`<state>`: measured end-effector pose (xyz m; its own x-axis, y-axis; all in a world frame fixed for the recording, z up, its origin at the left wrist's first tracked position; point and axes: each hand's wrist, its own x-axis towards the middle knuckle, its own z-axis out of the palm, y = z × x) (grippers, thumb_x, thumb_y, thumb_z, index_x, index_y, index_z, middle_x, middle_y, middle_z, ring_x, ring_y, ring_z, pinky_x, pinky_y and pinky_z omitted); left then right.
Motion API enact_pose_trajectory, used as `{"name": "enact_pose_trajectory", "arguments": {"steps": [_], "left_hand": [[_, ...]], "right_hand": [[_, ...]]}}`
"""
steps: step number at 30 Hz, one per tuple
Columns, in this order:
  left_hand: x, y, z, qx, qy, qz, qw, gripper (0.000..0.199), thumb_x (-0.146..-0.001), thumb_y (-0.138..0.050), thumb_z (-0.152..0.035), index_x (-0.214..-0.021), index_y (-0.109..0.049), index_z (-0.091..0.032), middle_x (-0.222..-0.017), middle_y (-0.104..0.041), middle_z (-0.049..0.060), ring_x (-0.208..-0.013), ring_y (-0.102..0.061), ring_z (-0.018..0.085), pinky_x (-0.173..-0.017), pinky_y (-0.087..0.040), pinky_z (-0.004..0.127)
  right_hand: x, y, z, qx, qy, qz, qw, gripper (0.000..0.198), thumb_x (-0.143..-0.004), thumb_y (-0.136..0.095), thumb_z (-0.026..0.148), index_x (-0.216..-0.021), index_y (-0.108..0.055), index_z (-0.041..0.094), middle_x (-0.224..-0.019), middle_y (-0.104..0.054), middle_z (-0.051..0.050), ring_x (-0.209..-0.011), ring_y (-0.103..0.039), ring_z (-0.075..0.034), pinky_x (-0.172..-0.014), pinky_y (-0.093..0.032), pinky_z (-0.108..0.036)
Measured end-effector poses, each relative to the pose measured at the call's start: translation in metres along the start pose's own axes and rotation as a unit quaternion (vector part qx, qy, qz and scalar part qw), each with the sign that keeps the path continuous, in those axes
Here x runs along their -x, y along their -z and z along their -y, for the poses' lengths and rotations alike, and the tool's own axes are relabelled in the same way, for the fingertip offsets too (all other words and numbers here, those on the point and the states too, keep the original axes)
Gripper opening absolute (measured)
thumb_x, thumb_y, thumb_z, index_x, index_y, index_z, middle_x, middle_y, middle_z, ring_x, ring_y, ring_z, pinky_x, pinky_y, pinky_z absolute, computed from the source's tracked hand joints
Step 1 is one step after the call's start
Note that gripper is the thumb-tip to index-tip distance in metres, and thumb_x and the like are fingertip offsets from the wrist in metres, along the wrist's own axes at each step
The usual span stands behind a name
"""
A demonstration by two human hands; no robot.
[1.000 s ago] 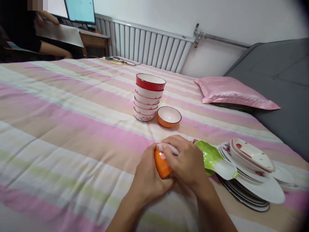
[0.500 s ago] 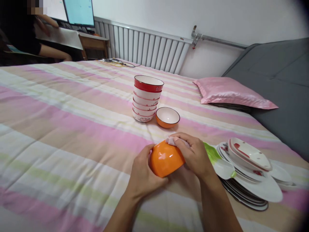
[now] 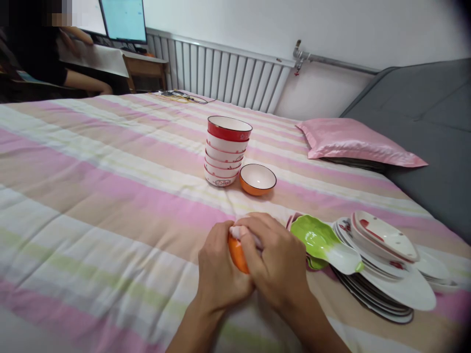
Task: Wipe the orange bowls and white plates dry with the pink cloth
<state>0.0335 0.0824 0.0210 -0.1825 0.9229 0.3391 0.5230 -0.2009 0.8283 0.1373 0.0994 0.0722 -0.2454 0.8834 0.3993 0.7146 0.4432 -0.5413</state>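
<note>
An orange bowl point(image 3: 238, 254) is tilted between my hands, its outer side showing and most of it covered by fingers. My left hand point(image 3: 220, 267) wraps around its left side. Pressed over the bowl's outside from the right, my right hand point(image 3: 277, 260) grips a whitish cloth point(image 3: 235, 231), of which only a bit pokes out by the fingertips. Just beyond stands another orange bowl point(image 3: 257, 180), upright with a white inside. It sits beside a stack of white bowls point(image 3: 222, 172) topped by a red bowl point(image 3: 230, 128).
To the right are a green and white leaf-shaped dish point(image 3: 320, 240), a stack of plates point(image 3: 415, 289) and a squarish dish point(image 3: 386, 234). Farther back lie a pink pillow point(image 3: 360, 139) and cables point(image 3: 184, 96) on the striped bed. A person point(image 3: 33, 54) sits at a desk.
My right hand has slid left across the bowl with the cloth, covering more of the orange surface. The leaf-shaped dish shows more fully now. The view has shifted slightly.
</note>
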Motion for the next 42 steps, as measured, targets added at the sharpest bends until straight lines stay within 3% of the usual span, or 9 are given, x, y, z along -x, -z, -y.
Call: {"name": "enact_pose_trajectory", "arguments": {"steps": [5,9,13,18,21,28,32,38,42], "left_hand": [[0.000,-0.003,-0.002,-0.017,0.022,0.016,0.999,0.017,-0.081,-0.048,-0.026,-0.096,-0.053,-0.021,-0.094,-0.061,0.007,-0.083,-0.059,0.024,-0.067,-0.045,0.035],[0.001,-0.006,-0.003,-0.031,0.021,0.009,0.999,0.025,-0.072,-0.056,-0.027,-0.096,-0.051,-0.021,-0.091,-0.061,0.006,-0.081,-0.059,0.023,-0.065,-0.044,0.034],[0.001,-0.009,-0.002,-0.048,0.025,0.001,0.999,0.049,-0.057,-0.064,-0.027,-0.104,-0.050,-0.020,-0.093,-0.061,0.007,-0.083,-0.059,0.026,-0.068,-0.047,0.037],[-0.001,-0.010,0.001,-0.061,0.015,-0.009,0.998,0.059,-0.050,-0.066,-0.025,-0.107,-0.048,-0.020,-0.095,-0.060,0.006,-0.084,-0.059,0.025,-0.070,-0.048,0.037],[0.000,-0.009,0.001,-0.062,0.014,-0.011,0.998,0.058,-0.050,-0.067,-0.026,-0.105,-0.048,-0.020,-0.094,-0.060,0.006,-0.081,-0.059,0.025,-0.069,-0.048,0.037],[0.001,-0.005,0.000,-0.045,0.020,-0.005,0.999,0.058,-0.050,-0.066,-0.026,-0.105,-0.048,-0.019,-0.095,-0.060,0.006,-0.082,-0.059,0.025,-0.069,-0.049,0.038],[0.000,-0.003,0.001,-0.030,0.035,-0.005,0.999,0.058,-0.050,-0.066,-0.025,-0.104,-0.047,-0.020,-0.095,-0.060,0.006,-0.082,-0.060,0.024,-0.069,-0.049,0.038],[0.001,-0.003,0.002,-0.027,0.036,-0.008,0.999,0.058,-0.050,-0.066,-0.023,-0.105,-0.047,-0.020,-0.095,-0.060,0.006,-0.084,-0.060,0.025,-0.071,-0.049,0.038],[0.002,-0.004,-0.001,-0.027,0.043,-0.006,0.999,0.050,-0.057,-0.067,-0.028,-0.102,-0.048,-0.020,-0.093,-0.060,0.006,-0.082,-0.059,0.025,-0.069,-0.047,0.037]], "right_hand": [[0.006,-0.008,0.008,0.064,0.042,-0.016,0.997,0.022,-0.085,-0.048,0.024,-0.093,-0.069,0.021,-0.096,-0.069,-0.006,-0.089,-0.061,-0.023,-0.079,-0.040,-0.034],[-0.005,-0.003,-0.005,0.019,0.011,0.011,1.000,0.019,-0.085,-0.051,0.026,-0.089,-0.070,0.024,-0.093,-0.070,-0.003,-0.086,-0.062,-0.021,-0.079,-0.042,-0.032],[-0.019,0.004,-0.029,-0.100,-0.067,0.039,0.992,0.020,-0.084,-0.052,0.029,-0.081,-0.070,0.024,-0.086,-0.072,-0.002,-0.082,-0.063,-0.019,-0.078,-0.044,-0.030],[-0.031,-0.003,-0.057,-0.341,-0.147,0.069,0.926,0.023,-0.081,-0.051,0.031,-0.069,-0.066,0.019,-0.084,-0.072,-0.003,-0.079,-0.064,-0.018,-0.075,-0.048,-0.027],[-0.035,-0.008,-0.068,-0.393,-0.190,0.081,0.896,0.024,-0.078,-0.053,0.035,-0.064,-0.064,0.019,-0.079,-0.072,-0.003,-0.077,-0.065,-0.018,-0.074,-0.049,-0.028],[-0.036,-0.011,-0.078,-0.354,-0.202,0.103,0.907,0.034,-0.080,-0.051,0.045,-0.076,-0.069,0.016,-0.081,-0.073,-0.006,-0.079,-0.065,-0.020,-0.070,-0.049,-0.029],[-0.032,-0.008,-0.070,-0.335,-0.158,0.092,0.924,0.031,-0.085,-0.048,0.041,-0.076,-0.067,0.018,-0.091,-0.072,-0.005,-0.086,-0.064,-0.019,-0.078,-0.046,-0.028],[-0.020,0.004,-0.039,-0.156,-0.098,0.060,0.981,0.035,-0.093,-0.038,0.039,-0.079,-0.066,0.023,-0.086,-0.071,-0.001,-0.084,-0.063,-0.019,-0.076,-0.041,-0.028],[-0.010,0.004,-0.016,-0.006,-0.056,0.032,0.998,0.032,-0.094,-0.037,0.035,-0.087,-0.066,0.024,-0.087,-0.068,-0.003,-0.081,-0.060,-0.020,-0.072,-0.038,-0.030]]}}
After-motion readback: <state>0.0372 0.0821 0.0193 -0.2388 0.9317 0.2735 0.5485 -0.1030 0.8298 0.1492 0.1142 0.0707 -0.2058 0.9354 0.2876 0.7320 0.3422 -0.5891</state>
